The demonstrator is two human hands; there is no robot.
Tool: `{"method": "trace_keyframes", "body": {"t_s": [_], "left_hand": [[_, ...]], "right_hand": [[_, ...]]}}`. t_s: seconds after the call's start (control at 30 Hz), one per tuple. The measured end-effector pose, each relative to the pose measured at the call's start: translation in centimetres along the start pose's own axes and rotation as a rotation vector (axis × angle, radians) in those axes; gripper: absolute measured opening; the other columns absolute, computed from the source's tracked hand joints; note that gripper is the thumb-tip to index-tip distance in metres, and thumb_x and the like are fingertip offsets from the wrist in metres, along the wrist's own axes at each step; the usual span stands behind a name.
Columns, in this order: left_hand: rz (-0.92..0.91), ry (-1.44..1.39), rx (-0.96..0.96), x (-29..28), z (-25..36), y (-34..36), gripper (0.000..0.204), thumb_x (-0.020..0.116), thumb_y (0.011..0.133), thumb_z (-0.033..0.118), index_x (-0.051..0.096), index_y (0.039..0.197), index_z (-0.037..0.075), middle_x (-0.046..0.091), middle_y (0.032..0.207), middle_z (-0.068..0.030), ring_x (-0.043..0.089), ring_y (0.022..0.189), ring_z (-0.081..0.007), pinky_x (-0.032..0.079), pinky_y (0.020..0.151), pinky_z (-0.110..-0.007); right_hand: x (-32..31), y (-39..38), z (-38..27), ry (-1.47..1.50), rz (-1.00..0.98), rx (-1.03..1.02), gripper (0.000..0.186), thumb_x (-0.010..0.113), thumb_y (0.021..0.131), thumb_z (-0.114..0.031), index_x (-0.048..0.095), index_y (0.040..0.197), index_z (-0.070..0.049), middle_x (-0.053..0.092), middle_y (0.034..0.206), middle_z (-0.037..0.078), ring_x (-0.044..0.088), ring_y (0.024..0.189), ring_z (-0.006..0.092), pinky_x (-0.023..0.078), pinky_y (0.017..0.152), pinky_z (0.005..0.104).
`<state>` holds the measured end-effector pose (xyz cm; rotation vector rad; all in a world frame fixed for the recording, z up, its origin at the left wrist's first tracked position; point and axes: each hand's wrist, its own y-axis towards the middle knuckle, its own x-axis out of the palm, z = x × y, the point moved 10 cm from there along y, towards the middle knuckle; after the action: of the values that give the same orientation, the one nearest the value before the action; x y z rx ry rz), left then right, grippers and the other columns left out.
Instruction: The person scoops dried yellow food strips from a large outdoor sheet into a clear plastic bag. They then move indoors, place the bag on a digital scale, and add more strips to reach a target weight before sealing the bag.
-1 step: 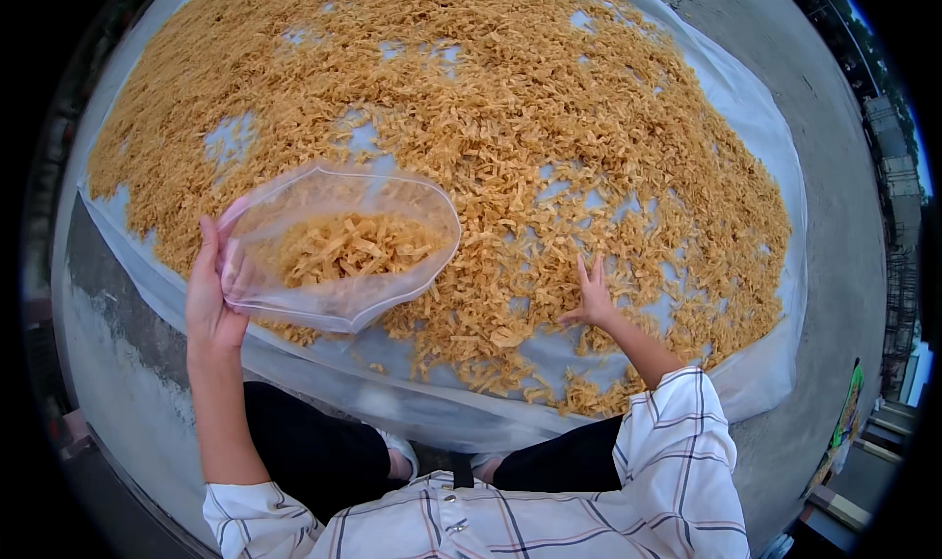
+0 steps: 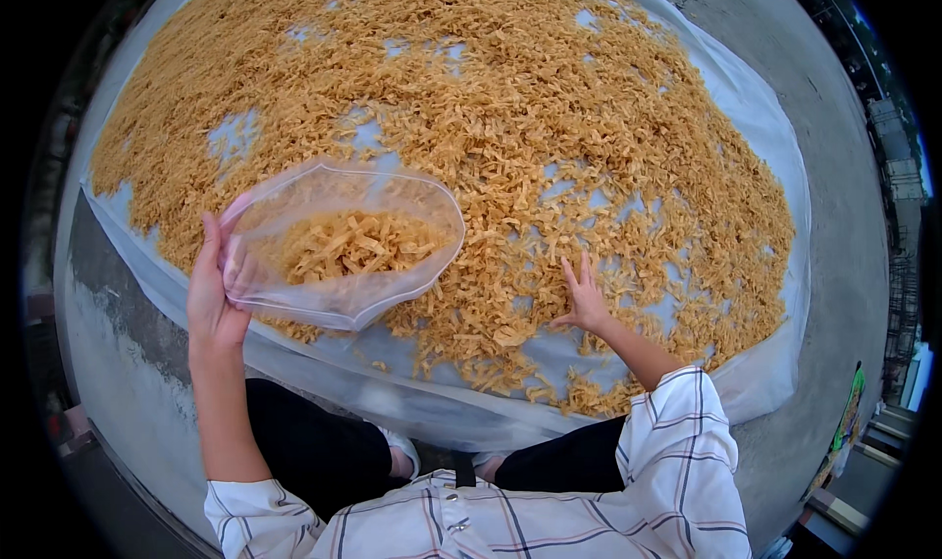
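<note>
My left hand [image 2: 214, 284] grips one side of a clear plastic zip bag [image 2: 392, 304], holding its mouth wide apart above the spread. Inside the bag lies a heap of pale yellow dried strips [image 2: 358, 245]. The same kind of dried strips [image 2: 530, 147] covers a large white plastic sheet [image 2: 760, 147] in a thick, uneven layer. To the right of the bag, my right hand [image 2: 587, 302] is over the near part of the strips. Its fingers are spread, and nothing is in them. Whether its fingertips touch the strips is hard to tell.
Grey concrete ground [image 2: 844, 215] surrounds the sheet. My legs in black trousers [image 2: 324, 436] and light shoes are at the sheet's near edge. Bluish gaps of bare sheet show among the strips. A green-edged bag-like item [image 2: 846, 417] lies at the far right.
My right hand has shifted slightly to the left over the strips, fingers still spread. The bag and my left hand look almost the same.
</note>
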<state>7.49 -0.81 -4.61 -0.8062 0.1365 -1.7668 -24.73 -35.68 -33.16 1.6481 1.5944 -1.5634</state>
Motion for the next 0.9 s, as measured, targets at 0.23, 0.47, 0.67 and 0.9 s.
{"method": "trace_keyframes", "body": {"t_s": [0.23,0.47,0.67,0.9], "left_hand": [[0.158,0.007,0.023,-0.1,0.5,-0.1,0.047,0.040,0.099,0.038,0.047,0.128,0.002,0.027,0.049,0.0054,0.025,0.037,-0.0033,0.021,0.032,-0.019],[0.139,0.021,0.037,-1.5,1.1,-0.6,0.048,0.040,0.099,0.039,0.049,0.126,0.000,0.027,0.049,0.0063,0.027,0.040,-0.0024,0.022,0.034,-0.019],[0.149,0.016,0.033,-1.7,1.3,-0.6,0.043,0.039,0.099,0.036,0.048,0.125,0.004,0.028,0.050,0.0048,0.026,0.038,-0.0039,0.022,0.032,-0.019],[0.168,0.005,0.018,-1.3,0.8,-0.2,0.045,0.040,0.099,0.037,0.046,0.129,0.003,0.028,0.051,0.0051,0.026,0.038,-0.0036,0.023,0.032,-0.018]], "right_hand": [[3.8,-1.9,-19.5,-0.293,-0.199,-0.954,0.094,0.081,0.059,-0.031,0.033,0.139,-0.022,0.006,0.152,0.017,0.024,0.135,0.0363,0.048,0.086,0.0453],[-0.4,10.9,-17.4,0.026,-0.116,-0.591,0.088,0.080,0.063,-0.021,0.034,0.138,-0.016,0.020,0.146,0.016,0.034,0.128,0.0322,0.050,0.087,0.0390],[-3.3,18.0,-17.6,0.061,-0.053,-0.151,0.139,0.090,0.036,-0.050,0.012,0.148,-0.022,0.002,0.152,0.019,0.015,0.137,0.0425,0.030,0.098,0.0668],[6.5,10.9,-26.0,-0.301,-0.269,-0.473,0.126,0.087,0.043,-0.049,0.019,0.147,-0.023,0.015,0.150,0.015,0.018,0.133,0.0464,0.033,0.094,0.0632]]}}
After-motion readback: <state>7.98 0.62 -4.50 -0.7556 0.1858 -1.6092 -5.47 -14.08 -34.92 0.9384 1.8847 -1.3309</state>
